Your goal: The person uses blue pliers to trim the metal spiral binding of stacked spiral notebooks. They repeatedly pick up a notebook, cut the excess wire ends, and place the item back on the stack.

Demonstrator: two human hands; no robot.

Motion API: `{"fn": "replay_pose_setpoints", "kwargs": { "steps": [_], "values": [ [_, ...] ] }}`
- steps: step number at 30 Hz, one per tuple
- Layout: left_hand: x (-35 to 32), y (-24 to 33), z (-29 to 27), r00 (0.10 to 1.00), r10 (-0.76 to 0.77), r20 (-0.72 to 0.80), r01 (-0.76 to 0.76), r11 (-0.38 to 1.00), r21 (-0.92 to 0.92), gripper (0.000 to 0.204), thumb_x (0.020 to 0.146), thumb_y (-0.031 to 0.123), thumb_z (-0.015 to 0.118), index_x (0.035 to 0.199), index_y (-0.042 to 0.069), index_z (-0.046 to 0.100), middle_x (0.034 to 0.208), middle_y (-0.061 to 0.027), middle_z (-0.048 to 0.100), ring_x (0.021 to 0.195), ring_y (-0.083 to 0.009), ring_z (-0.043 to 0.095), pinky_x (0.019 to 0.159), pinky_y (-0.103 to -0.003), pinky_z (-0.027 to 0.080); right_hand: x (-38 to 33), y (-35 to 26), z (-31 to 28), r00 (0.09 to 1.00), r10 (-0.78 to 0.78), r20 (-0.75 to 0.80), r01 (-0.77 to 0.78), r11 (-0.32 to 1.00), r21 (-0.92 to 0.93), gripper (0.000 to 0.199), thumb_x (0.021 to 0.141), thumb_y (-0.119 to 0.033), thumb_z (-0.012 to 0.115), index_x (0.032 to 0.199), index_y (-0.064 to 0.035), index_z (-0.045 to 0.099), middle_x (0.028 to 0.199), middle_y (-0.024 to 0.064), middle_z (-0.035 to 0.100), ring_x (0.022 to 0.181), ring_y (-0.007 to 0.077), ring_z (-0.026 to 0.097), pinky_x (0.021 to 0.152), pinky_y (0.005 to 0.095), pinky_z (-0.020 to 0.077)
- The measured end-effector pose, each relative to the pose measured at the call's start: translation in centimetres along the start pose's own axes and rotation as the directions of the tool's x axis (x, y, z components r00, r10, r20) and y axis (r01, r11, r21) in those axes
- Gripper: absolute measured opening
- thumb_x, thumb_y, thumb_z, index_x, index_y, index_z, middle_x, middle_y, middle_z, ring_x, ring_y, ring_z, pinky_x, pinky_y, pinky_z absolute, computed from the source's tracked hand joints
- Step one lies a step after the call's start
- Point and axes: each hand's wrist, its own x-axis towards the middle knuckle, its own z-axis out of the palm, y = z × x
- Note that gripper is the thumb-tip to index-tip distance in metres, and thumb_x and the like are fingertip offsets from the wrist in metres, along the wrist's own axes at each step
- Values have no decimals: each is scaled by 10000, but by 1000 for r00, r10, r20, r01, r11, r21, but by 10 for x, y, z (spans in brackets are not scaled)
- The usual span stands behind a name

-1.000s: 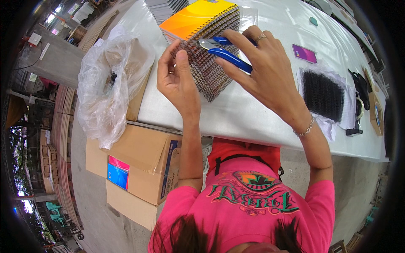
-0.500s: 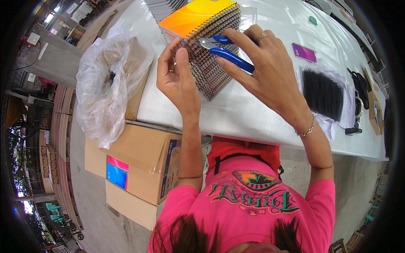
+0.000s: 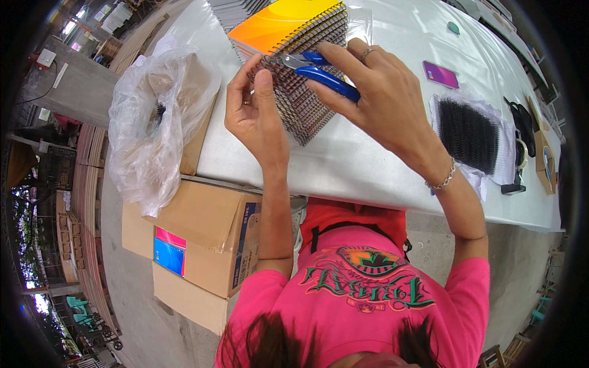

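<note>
A stack of spiral-bound notebooks [image 3: 288, 37] with an orange-yellow top cover lies on the white table [image 3: 362, 165]. Its dark wire coils [image 3: 307, 101] face me. My right hand [image 3: 374, 92] grips blue-handled pliers [image 3: 319, 69], whose metal jaws sit at the coil edge near the top of the stack. My left hand [image 3: 254, 104] rests against the left side of the coils, thumb up and fingers pinching at the wire by the plier tip.
A clear plastic bag [image 3: 153, 122] over a carton sits at the table's left end. A cardboard box [image 3: 202, 245] stands below on the floor. A pile of black wire coils on white paper [image 3: 469, 135], a small purple notebook [image 3: 440, 75] and dark tools [image 3: 521, 122] lie to the right.
Both hands stay at the coil edge; they have shifted only slightly, still working the pliers on the wire.
</note>
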Motion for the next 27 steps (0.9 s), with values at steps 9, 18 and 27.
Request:
{"fn": "replay_pose_setpoints", "kwargs": {
  "steps": [9,18,27],
  "values": [
    [0,-2,2,999,40,-19,-38,995,88,275,1041,184,563,1184,-42,630,1108,-100,666,976,-126,629,884,-272,514,1,2,2,999,20,39,-21,1000,16,337,892,-440,686,1035,-138,646,797,76,664,657,276,671,558,387,533],
    [-1,-5,7,999,-37,-11,38,998,47,297,1097,236,384,1269,5,454,1080,-58,498,1000,-125,470,928,-302,395,-10,4,-4,998,54,44,-54,998,-20,432,884,-440,685,1176,-124,649,1019,132,626,909,318,609,788,435,465],
    [-2,-7,6,988,114,104,-142,934,327,315,1067,272,465,1207,-10,475,1044,-92,508,973,-179,484,900,-335,401,-7,2,-1,998,14,60,-13,1000,-8,458,873,-376,728,1225,-93,648,983,112,629,823,306,599,732,415,474]
  ]
}}
